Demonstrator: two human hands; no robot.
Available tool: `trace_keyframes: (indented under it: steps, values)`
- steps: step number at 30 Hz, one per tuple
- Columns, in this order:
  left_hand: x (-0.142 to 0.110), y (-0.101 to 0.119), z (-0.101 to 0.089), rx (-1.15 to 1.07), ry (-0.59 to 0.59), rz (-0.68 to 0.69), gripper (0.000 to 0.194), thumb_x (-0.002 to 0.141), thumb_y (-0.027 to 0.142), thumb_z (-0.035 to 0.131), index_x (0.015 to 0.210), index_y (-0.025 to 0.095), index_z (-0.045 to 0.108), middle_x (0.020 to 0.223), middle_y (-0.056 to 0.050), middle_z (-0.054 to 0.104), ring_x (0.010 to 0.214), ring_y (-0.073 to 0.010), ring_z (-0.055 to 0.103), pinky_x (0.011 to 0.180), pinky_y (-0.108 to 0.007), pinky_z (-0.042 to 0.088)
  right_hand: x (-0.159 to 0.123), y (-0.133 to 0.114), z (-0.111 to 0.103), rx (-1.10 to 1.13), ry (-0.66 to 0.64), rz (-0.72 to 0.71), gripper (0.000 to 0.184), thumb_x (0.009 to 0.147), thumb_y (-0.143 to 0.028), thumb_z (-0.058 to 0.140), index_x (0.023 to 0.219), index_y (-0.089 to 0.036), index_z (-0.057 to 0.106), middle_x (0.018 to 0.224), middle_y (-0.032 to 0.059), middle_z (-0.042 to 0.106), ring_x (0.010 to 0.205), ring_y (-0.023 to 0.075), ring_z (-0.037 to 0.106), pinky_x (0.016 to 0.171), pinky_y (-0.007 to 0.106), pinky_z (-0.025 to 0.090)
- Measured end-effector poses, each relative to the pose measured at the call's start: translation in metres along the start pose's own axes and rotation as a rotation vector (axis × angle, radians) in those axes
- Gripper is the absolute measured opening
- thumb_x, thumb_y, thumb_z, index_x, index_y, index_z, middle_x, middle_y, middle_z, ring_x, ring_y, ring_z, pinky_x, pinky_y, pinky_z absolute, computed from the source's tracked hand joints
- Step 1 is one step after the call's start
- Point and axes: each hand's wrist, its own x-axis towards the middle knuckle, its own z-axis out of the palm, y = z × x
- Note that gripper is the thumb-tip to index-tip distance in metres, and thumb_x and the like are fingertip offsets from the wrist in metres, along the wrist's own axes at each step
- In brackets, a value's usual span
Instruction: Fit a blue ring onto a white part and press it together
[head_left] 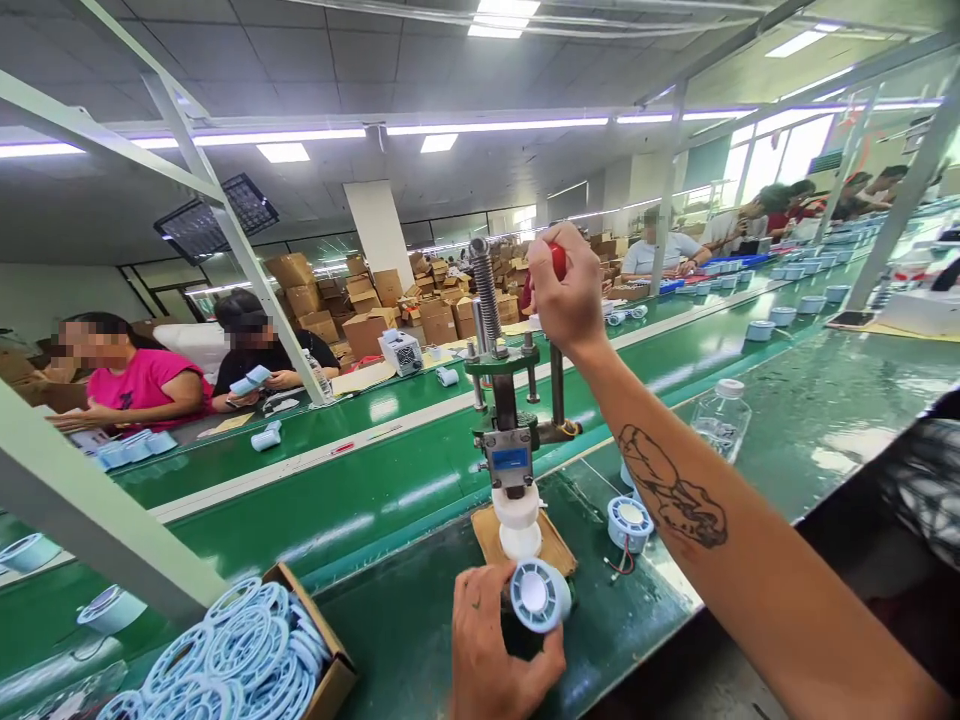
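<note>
My right hand point(568, 290) is wrapped round the red ball knob point(558, 262) of a lever on a hand press point(511, 450). Low in front of the press, my left hand point(499, 640) grips a light-blue round fan housing point(538, 595) with a white centre, fingers at its left and lower edges. Just behind that part stands the white press head and support point(519, 525) on a brown board point(559, 548). Right of the press sits another blue round housing point(630, 522) with a thin wire and connector. My right forearm partly covers the bench there.
A cardboard box point(341, 675) of light-blue rings point(240, 640) stands at the lower left. A clear bottle point(721, 420) is on the bench at right. A green conveyor point(420, 450) runs behind the press, with co-workers point(150, 385) across it. A slanted metal post point(97, 500) rises at left.
</note>
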Motion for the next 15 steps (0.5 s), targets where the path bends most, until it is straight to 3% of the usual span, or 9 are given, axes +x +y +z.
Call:
trace_keyframes:
  steps: [3, 7, 11, 15]
  values:
    - [-0.007, 0.014, 0.015, -0.082, -0.129, 0.036, 0.051, 0.064, 0.032, 0.079, 0.110, 0.025, 0.060, 0.096, -0.004, 0.067, 0.086, -0.0250, 0.063, 0.077, -0.039, 0.053, 0.001, 0.001, 0.000, 0.007, 0.008, -0.008, 0.049, 0.103, -0.068, 0.035, 0.082, -0.025, 0.046, 0.071, -0.0013, 0.052, 0.065, 0.0160, 0.058, 0.072, 0.039, 0.061]
    - [-0.012, 0.026, 0.044, 0.041, -0.254, 0.110, 0.058, 0.060, 0.042, 0.090, 0.110, 0.027, 0.065, 0.093, -0.001, 0.072, 0.090, -0.0272, 0.064, 0.083, -0.042, 0.053, -0.001, -0.002, 0.000, 0.048, -0.004, -0.009, 0.045, 0.103, -0.064, 0.039, 0.082, -0.025, 0.045, 0.071, -0.0019, 0.051, 0.062, 0.0148, 0.054, 0.067, 0.037, 0.058]
    - [-0.004, 0.033, 0.074, 0.223, -0.201, 0.038, 0.069, 0.063, 0.044, 0.093, 0.123, 0.025, 0.065, 0.102, -0.004, 0.070, 0.096, -0.0308, 0.062, 0.090, -0.048, 0.051, -0.003, -0.004, -0.001, 0.065, -0.029, 0.007, 0.039, 0.103, -0.059, 0.043, 0.083, -0.026, 0.045, 0.070, -0.0019, 0.050, 0.062, 0.0149, 0.053, 0.063, 0.034, 0.055]
    - [0.012, 0.038, 0.099, 0.296, -0.086, 0.009, 0.054, 0.077, 0.019, 0.082, 0.127, 0.023, 0.064, 0.095, -0.005, 0.069, 0.087, -0.0272, 0.062, 0.080, -0.043, 0.052, 0.005, -0.002, -0.004, 0.033, -0.006, 0.027, 0.033, 0.102, -0.051, 0.045, 0.082, -0.025, 0.048, 0.070, -0.0015, 0.050, 0.063, 0.0149, 0.052, 0.062, 0.032, 0.052]
